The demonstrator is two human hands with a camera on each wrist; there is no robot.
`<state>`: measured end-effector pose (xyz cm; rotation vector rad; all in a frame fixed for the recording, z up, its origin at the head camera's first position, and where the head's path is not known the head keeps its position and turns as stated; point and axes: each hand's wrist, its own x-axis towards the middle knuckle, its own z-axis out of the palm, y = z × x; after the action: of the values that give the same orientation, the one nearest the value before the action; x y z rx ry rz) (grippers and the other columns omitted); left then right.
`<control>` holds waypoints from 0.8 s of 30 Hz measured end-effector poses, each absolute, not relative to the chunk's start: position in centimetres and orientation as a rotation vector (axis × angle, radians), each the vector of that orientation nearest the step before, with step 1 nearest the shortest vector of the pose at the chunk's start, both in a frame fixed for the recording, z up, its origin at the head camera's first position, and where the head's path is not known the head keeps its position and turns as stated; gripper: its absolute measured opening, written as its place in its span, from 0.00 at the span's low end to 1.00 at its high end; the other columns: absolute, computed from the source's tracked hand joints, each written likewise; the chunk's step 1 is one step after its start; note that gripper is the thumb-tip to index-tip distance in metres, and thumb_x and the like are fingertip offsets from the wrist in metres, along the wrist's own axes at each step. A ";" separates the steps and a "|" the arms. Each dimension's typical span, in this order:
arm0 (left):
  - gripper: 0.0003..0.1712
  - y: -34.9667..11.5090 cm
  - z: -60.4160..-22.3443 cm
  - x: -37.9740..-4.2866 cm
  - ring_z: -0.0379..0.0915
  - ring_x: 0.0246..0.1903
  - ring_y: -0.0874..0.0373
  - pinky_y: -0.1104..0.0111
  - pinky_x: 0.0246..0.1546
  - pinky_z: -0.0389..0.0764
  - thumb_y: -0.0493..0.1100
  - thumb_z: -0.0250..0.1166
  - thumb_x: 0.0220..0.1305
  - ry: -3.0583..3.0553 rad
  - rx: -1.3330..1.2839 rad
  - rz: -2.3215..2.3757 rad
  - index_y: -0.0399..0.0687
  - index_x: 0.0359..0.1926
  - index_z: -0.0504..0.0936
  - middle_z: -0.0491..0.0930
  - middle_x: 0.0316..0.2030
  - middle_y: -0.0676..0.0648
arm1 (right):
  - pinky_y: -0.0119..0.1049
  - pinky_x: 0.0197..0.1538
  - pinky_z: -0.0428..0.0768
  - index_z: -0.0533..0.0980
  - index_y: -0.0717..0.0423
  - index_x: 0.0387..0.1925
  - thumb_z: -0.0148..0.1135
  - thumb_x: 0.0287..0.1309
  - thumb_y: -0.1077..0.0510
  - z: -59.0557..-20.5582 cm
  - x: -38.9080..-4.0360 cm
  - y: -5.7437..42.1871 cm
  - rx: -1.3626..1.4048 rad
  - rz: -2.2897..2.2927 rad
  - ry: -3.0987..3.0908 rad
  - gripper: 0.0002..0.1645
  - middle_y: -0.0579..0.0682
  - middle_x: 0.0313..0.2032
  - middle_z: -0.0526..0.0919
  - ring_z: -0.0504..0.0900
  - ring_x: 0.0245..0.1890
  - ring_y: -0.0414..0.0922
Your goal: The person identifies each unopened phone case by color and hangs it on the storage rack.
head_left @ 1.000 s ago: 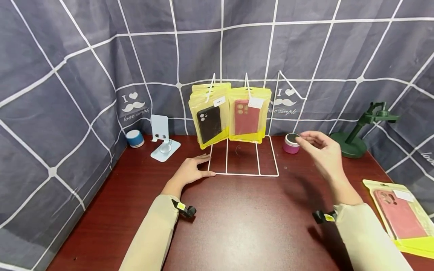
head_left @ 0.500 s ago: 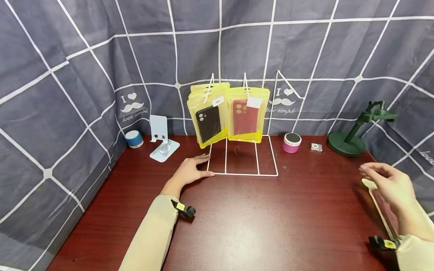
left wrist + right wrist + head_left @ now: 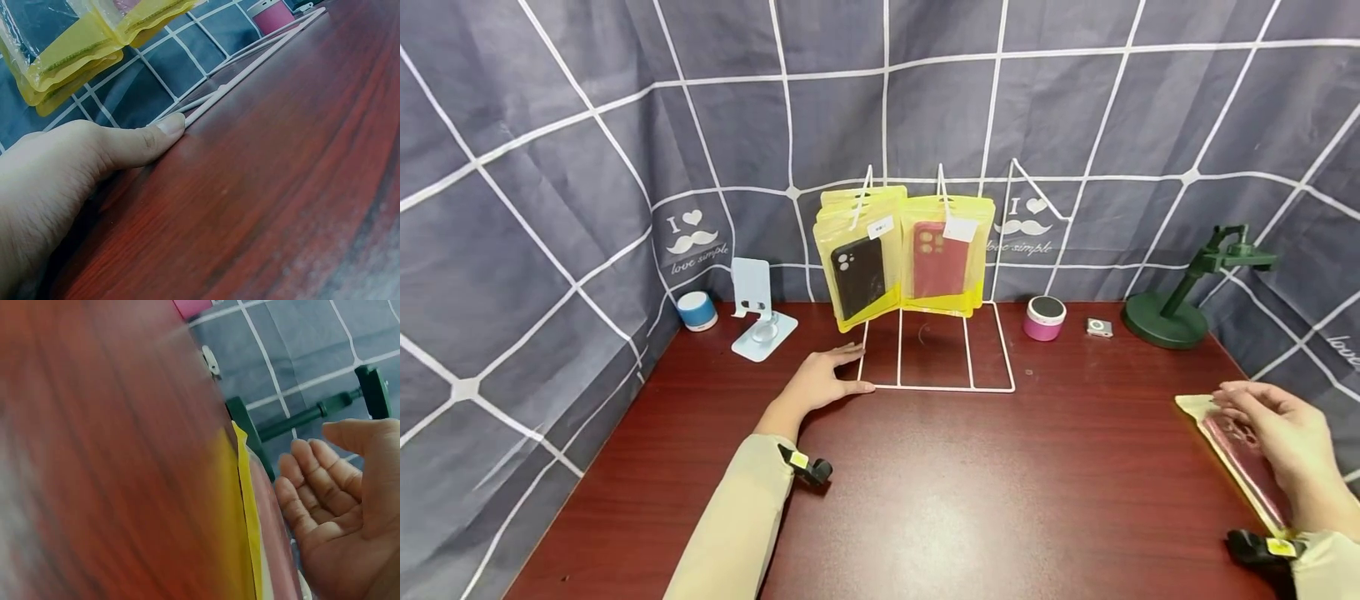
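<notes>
My left hand rests on the tabletop at the left front corner of a white wire display rack. Its thumb touches the front wire, and its fingers reach straight along the left side. Black phone cases in yellow bags hang on the rack's left hook, pink ones in yellow bags on the middle hook. At far right, my right hand is over another bagged pink phone case, fingertips by its top end. In the right wrist view those fingers are loosely curled, the thumb apart, with nothing between them.
The rack's right hook is bare. Along the back stand a blue speaker, a light blue phone stand, a pink speaker, a small silver clip player and a green stand. A grey checked curtain backs the table.
My right hand has moved from beside the pink speaker to the bagged case at far right, uncovering the clip player. That bag has shifted slightly left. My left hand stays put.
</notes>
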<state>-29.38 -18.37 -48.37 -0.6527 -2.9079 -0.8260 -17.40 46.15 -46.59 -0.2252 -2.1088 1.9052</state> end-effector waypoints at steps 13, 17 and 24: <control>0.53 -18.3 -48.1 -29.4 0.62 0.70 0.56 0.57 0.69 0.65 0.79 0.68 0.48 -2.881 -0.679 -0.823 0.55 0.69 0.75 0.72 0.68 0.52 | 0.54 0.44 0.74 0.65 0.84 0.58 0.65 0.62 0.39 -46.2 -16.4 49.7 -0.284 0.689 -2.889 0.50 0.87 0.51 0.68 0.76 0.42 0.69; 0.52 -18.3 -48.0 -29.4 0.62 0.70 0.56 0.57 0.69 0.65 0.77 0.68 0.49 -2.878 -0.687 -0.821 0.54 0.69 0.75 0.71 0.68 0.52 | 0.68 0.47 0.70 0.63 0.84 0.58 0.64 0.61 0.37 -46.3 -16.3 49.7 -0.378 0.646 -2.924 0.52 0.88 0.52 0.65 0.70 0.46 0.78; 0.52 -18.3 -48.0 -29.4 0.62 0.71 0.55 0.57 0.69 0.65 0.78 0.68 0.48 -2.879 -0.679 -0.830 0.55 0.69 0.76 0.72 0.68 0.52 | 0.67 0.46 0.71 0.66 0.85 0.54 0.65 0.59 0.39 -45.8 -15.8 49.1 -0.426 0.599 -2.913 0.49 0.87 0.50 0.68 0.70 0.46 0.78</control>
<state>-29.40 -18.28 -47.97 -0.6794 -2.8789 -0.8302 -15.80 49.13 -45.79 -0.4261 -2.9126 0.5993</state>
